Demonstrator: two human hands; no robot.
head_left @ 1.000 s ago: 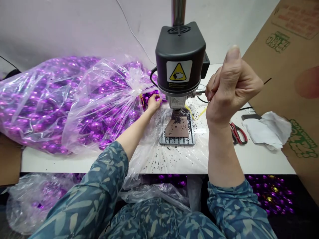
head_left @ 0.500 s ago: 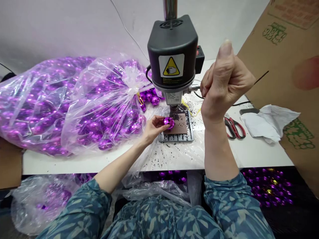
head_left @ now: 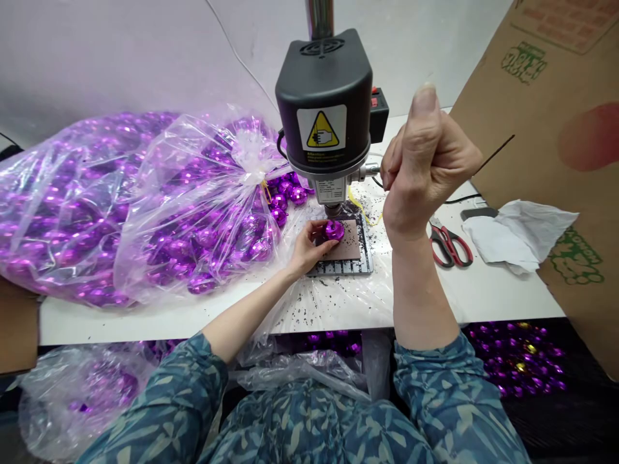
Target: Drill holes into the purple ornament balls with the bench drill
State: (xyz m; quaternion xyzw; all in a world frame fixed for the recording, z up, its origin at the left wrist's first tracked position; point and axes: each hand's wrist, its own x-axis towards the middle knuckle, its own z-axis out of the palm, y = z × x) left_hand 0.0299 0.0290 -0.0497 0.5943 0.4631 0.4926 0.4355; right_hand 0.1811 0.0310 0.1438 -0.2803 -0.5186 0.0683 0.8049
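A small bench drill press (head_left: 325,103) with a black motor head stands on the white table (head_left: 498,296). My left hand (head_left: 309,246) pinches a shiny purple ball (head_left: 333,229) and holds it on the brown plate (head_left: 347,245) right under the drill bit. My right hand (head_left: 425,167) is raised in a fist around the press's feed lever, whose thin dark rod sticks out to the right of the fist. A large clear plastic bag (head_left: 145,200) full of purple balls lies on the table to the left, its open mouth beside the drill.
Red-handled scissors (head_left: 447,243) and crumpled white paper (head_left: 517,233) lie to the right of the drill. A brown cardboard box (head_left: 556,129) leans at the right edge. Dark chips litter the plastic sheet by the base. More purple balls (head_left: 517,361) sit below the table.
My left hand came out of the bag's mouth with a purple ball and brought it onto the plate under the bit. The right fist stayed on the lever.
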